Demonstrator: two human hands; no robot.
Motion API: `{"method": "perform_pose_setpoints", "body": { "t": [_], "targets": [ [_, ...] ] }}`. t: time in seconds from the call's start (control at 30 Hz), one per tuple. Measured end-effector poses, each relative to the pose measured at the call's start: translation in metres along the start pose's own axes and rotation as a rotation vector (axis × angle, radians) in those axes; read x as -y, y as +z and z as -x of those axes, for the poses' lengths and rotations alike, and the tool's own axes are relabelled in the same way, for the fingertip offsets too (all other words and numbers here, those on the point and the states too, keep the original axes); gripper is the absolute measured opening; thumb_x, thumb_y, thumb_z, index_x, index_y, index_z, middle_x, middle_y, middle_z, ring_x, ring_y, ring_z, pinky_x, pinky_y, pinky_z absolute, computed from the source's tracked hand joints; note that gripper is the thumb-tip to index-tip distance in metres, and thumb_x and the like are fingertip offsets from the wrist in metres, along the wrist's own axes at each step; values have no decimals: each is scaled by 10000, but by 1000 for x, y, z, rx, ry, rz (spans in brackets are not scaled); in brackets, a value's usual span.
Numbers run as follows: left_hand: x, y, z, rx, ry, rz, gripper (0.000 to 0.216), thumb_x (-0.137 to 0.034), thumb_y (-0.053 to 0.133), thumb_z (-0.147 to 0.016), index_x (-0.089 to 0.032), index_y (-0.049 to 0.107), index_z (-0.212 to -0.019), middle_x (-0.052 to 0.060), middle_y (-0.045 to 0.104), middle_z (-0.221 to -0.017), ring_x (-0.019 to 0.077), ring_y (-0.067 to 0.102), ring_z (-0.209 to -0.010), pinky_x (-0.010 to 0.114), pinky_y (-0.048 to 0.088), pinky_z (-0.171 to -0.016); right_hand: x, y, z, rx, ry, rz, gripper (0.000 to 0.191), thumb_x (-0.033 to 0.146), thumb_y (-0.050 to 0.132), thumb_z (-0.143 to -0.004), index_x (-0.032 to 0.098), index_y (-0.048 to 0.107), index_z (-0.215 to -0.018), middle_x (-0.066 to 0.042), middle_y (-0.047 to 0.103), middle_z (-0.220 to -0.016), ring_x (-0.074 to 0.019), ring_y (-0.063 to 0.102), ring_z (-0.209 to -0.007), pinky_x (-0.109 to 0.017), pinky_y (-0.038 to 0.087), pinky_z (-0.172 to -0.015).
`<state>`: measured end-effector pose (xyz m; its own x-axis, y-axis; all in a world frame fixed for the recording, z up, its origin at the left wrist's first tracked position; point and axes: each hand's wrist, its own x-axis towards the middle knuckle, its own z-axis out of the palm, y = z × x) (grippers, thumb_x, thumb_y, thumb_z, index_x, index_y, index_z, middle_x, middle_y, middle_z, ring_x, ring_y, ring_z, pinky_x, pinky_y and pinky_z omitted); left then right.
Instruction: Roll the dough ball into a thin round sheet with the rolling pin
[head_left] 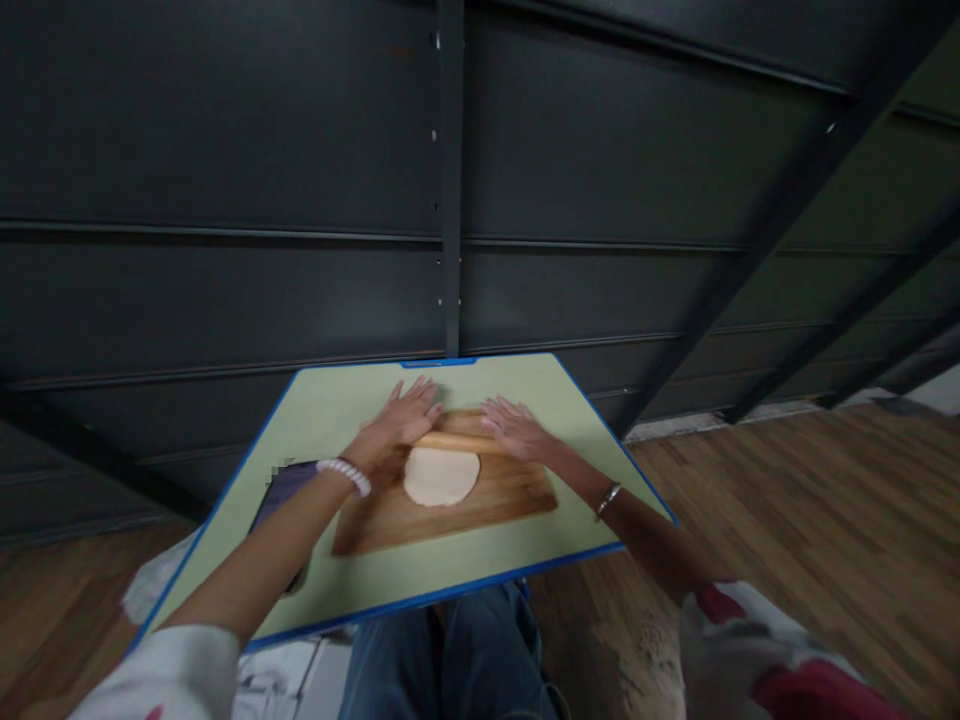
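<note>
Two open, flat palms, left hand (405, 415) and right hand (514, 428), press a rolling pin (454, 441) over dough (441, 477).

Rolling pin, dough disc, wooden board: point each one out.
rolling pin (457, 441), head view, its bare middle
dough disc (441, 477), head view, centre of its top
wooden board (517, 492), head view, bare right part

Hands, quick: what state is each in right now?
Left hand: open, palm flat on the rolling pin, fingers stretched out.
Right hand: open, palm flat on the rolling pin's other end, gripping nothing.
</note>
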<state>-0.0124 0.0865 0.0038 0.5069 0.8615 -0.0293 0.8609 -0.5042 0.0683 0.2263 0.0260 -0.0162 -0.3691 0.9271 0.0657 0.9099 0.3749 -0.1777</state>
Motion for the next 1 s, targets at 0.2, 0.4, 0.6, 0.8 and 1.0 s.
{"method": "perform_pose_setpoints", "body": {
  "t": [0.2,0.4,0.6,0.8,1.0],
  "targets": [
    [5,6,-19,21,-126,-6,590,-442,156,-945,-148,266,-1444,99,215,-1538,226,69,-1434,514,29,-1143,-11,-1,-20,11,131,-39,676,565,51,-942,194,290,-1454,-33,267,-1524,-183,120,-1426,-446,116,-1143],
    [-1,4,-2,-4,-143,-66,576,-381,176,-937,-115,288,-1435,114,222,-1533,228,69,-1434,521,9,-1142,-3,1,-9,-72,131,-1,616,520,87,-963,208,358,-1420,-38,315,-1505,-171,167,-1415,-445,120,-1139],
    [-13,12,41,-117,-121,-108,549,-348,176,-931,-158,348,-1417,105,285,-1510,225,140,-1425,546,12,-1134,15,-2,14,-226,25,85,556,465,144,-979,195,439,-1366,-65,417,-1446,-184,257,-1386,-460,158,-1128],
    [-28,14,79,-171,-193,-73,549,-384,164,-950,-136,405,-1376,116,372,-1467,228,251,-1394,484,167,-1128,27,-8,19,-282,-29,139,501,378,187,-987,170,508,-1310,-82,486,-1391,-200,305,-1366,-466,172,-1124],
    [-51,19,118,-237,-167,-54,575,-406,159,-962,-83,398,-1373,143,423,-1430,216,330,-1360,381,258,-1111,31,-4,20,-282,-46,127,440,289,243,-978,169,537,-1282,-67,492,-1388,-208,339,-1349,-449,214,-1111]
  ]
}}
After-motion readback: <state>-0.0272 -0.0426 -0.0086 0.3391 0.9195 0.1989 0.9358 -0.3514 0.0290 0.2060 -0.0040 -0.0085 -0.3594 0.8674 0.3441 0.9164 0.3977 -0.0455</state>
